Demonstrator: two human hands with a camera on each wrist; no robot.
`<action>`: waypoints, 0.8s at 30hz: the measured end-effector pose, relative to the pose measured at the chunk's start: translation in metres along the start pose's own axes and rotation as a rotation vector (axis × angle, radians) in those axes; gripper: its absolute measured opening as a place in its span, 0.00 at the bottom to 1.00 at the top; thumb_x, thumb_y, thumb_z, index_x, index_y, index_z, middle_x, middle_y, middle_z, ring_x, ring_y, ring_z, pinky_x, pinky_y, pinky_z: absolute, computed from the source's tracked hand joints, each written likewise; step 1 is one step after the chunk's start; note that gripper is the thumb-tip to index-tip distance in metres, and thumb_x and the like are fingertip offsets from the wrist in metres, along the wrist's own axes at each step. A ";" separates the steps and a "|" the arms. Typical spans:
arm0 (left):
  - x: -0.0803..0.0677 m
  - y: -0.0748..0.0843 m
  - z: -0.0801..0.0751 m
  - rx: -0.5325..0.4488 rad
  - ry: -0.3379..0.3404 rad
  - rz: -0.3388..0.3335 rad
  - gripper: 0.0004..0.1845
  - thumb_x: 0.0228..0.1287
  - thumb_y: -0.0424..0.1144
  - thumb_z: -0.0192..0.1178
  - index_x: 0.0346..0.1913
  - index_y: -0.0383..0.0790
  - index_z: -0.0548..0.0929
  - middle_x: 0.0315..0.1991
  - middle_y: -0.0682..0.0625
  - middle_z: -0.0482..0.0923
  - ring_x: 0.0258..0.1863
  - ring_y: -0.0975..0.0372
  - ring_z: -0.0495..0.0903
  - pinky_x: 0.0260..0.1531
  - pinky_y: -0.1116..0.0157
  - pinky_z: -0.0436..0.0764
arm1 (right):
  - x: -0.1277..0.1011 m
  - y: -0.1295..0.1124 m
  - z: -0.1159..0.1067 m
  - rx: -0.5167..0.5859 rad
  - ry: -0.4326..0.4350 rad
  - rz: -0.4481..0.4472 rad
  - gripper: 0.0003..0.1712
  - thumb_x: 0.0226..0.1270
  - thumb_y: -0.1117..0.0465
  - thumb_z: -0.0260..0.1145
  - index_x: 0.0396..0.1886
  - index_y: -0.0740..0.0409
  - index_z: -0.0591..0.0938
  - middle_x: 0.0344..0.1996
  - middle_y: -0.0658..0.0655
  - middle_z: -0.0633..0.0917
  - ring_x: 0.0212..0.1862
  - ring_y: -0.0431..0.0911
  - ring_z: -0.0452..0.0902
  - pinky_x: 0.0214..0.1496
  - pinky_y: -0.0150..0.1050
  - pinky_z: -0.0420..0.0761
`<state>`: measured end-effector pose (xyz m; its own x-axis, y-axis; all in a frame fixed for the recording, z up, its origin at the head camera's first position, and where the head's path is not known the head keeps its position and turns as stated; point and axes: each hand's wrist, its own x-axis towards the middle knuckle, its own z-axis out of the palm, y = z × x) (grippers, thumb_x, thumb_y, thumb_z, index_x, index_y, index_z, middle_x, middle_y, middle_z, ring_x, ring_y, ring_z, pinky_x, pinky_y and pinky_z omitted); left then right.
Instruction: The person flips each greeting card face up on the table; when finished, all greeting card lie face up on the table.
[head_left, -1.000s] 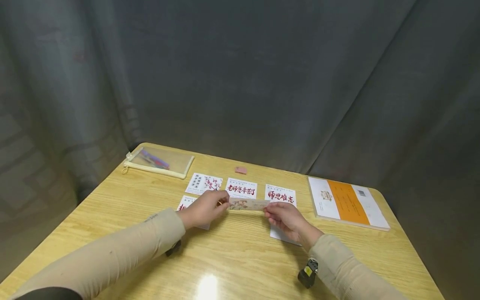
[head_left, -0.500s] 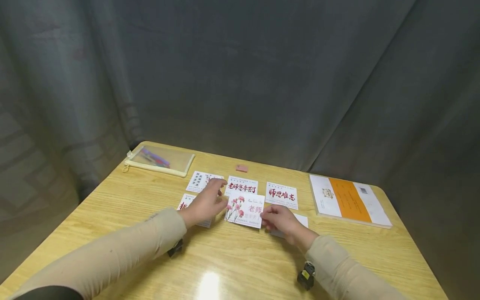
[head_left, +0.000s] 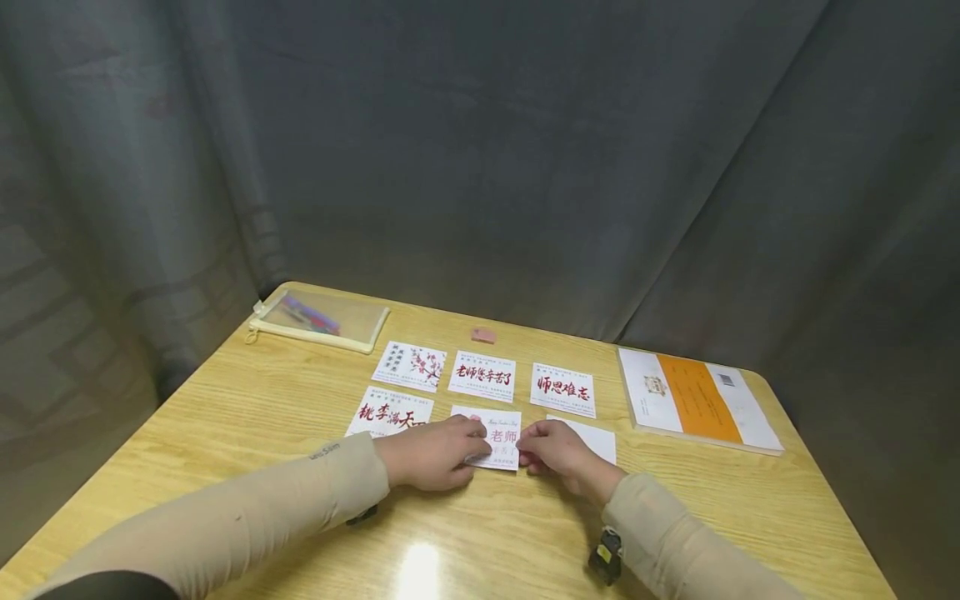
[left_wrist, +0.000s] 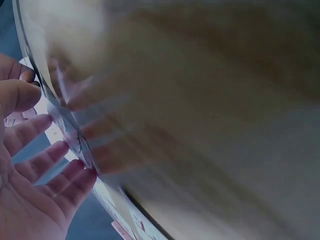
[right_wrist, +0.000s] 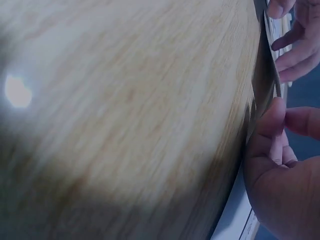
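A white greeting card [head_left: 501, 423] with pink flowers and pink lettering lies low over the near middle of the table. My left hand [head_left: 433, 454] covers the card's left part, its fingertips [left_wrist: 60, 147] touching it and its thumb apart in the left wrist view. At the other side, my right hand [head_left: 562, 454] pinches the right edge between thumb and forefinger; the right wrist view shows the card edge-on there, slightly raised. Beneath the right hand is a blank white card [head_left: 596, 435]. Left of the left hand rests a red-lettered card [head_left: 390, 410], its lower edge partly hidden.
Behind the hands lie a blossom card [head_left: 410, 365] and two red-lettered cards, one in the middle [head_left: 482, 375] and one at right [head_left: 562, 389]. A pink eraser-like block [head_left: 483, 335], a zip pouch [head_left: 322, 321] with pens and an orange-and-white book [head_left: 697, 400] stand farther out.
The flower card has turned from nearly edge-on to face up and come down nearer me. My left hand has left its edge and moved right onto its face; the right keeps its pinch.
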<state>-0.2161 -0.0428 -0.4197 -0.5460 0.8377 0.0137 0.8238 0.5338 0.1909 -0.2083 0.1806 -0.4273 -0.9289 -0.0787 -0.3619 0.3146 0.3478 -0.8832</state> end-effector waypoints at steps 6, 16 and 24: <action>0.002 0.002 -0.003 0.038 -0.025 0.004 0.16 0.66 0.43 0.57 0.54 0.44 0.82 0.56 0.50 0.75 0.57 0.59 0.73 0.60 0.64 0.71 | -0.005 -0.005 -0.014 -0.050 -0.062 -0.019 0.08 0.68 0.68 0.58 0.41 0.71 0.78 0.28 0.58 0.82 0.29 0.42 0.79 0.31 0.33 0.81; 0.006 0.003 -0.003 0.087 -0.044 -0.020 0.16 0.64 0.46 0.59 0.52 0.45 0.82 0.54 0.50 0.76 0.53 0.60 0.74 0.57 0.64 0.73 | -0.020 -0.012 -0.063 -0.158 0.042 -0.049 0.15 0.70 0.65 0.57 0.47 0.74 0.77 0.35 0.60 0.83 0.35 0.46 0.79 0.38 0.41 0.82; 0.023 0.010 -0.007 0.102 0.044 0.017 0.19 0.68 0.45 0.55 0.58 0.44 0.79 0.57 0.48 0.75 0.56 0.57 0.73 0.60 0.63 0.71 | -0.031 0.004 -0.109 -0.166 0.098 -0.024 0.18 0.71 0.64 0.57 0.51 0.78 0.73 0.38 0.60 0.81 0.38 0.46 0.77 0.42 0.42 0.80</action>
<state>-0.2217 -0.0186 -0.4102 -0.5364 0.8418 0.0594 0.8428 0.5308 0.0893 -0.1996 0.2863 -0.3876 -0.9528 -0.0003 -0.3037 0.2634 0.4971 -0.8268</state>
